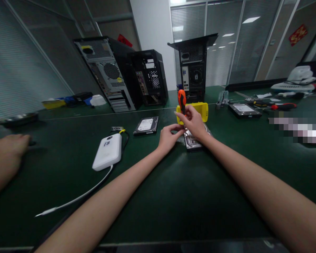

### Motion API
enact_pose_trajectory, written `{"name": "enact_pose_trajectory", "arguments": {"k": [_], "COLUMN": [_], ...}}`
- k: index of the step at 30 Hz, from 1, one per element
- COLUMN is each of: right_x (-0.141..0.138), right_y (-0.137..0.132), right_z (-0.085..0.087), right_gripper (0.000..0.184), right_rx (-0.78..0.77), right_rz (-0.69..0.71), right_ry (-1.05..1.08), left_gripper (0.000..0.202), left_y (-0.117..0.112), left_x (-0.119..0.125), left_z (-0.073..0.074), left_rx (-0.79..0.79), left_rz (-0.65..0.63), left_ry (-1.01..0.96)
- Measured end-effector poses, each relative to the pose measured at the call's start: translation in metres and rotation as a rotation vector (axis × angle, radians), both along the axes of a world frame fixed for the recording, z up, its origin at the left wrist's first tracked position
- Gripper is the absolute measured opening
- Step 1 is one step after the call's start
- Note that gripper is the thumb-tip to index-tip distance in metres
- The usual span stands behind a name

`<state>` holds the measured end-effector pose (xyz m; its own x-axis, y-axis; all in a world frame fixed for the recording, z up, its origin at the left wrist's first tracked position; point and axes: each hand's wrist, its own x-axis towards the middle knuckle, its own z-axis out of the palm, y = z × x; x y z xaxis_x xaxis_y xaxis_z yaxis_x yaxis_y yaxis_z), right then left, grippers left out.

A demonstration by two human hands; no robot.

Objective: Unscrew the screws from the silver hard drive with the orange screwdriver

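A screwdriver with an orange and black handle stands nearly upright in my right hand, its tip hidden behind the fingers. Under both hands lies a silver hard drive, flat on the green table. My left hand is at the drive's left side, thumb and fingertips pinched together close to the foot of the screwdriver. What lies between those fingertips is hidden. Just behind the drive stands a yellow plastic case, partly covered by my right hand.
Left of my hands lie another hard drive and a white power-bank-like device with a cable. Computer towers stand behind. At right are a third drive and red-handled tools. Another person's hand reaches in from the left.
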<state>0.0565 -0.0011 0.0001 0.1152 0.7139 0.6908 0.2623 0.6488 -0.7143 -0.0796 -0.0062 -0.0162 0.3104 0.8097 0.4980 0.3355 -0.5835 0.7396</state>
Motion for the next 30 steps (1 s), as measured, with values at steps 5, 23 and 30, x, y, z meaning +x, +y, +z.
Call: {"name": "enact_pose_trajectory", "arguments": {"k": [5, 23, 30], "right_x": [-0.0003, 0.0006, 0.0007], "right_y": [0.0008, -0.0038, -0.0049], "right_z": [0.0001, 0.0003, 0.0012], "right_gripper": [0.04, 0.032, 0.033], "right_rx": [0.005, 0.048, 0.044], "right_rz": [-0.023, -0.009, -0.024], "right_ry": [-0.012, -0.088, -0.088], "left_gripper": [0.02, 0.024, 0.025], "left_y": [-0.0005, -0.0026, -0.0034], "left_x": [0.0002, -0.001, -0.0003], "left_z": [0.0, 0.0012, 0.0012], "left_rx": [0.018, 0.055, 0.049], "left_rz": [0.005, -0.021, -0.008], "left_ry": [0.023, 0.068, 0.077]}}
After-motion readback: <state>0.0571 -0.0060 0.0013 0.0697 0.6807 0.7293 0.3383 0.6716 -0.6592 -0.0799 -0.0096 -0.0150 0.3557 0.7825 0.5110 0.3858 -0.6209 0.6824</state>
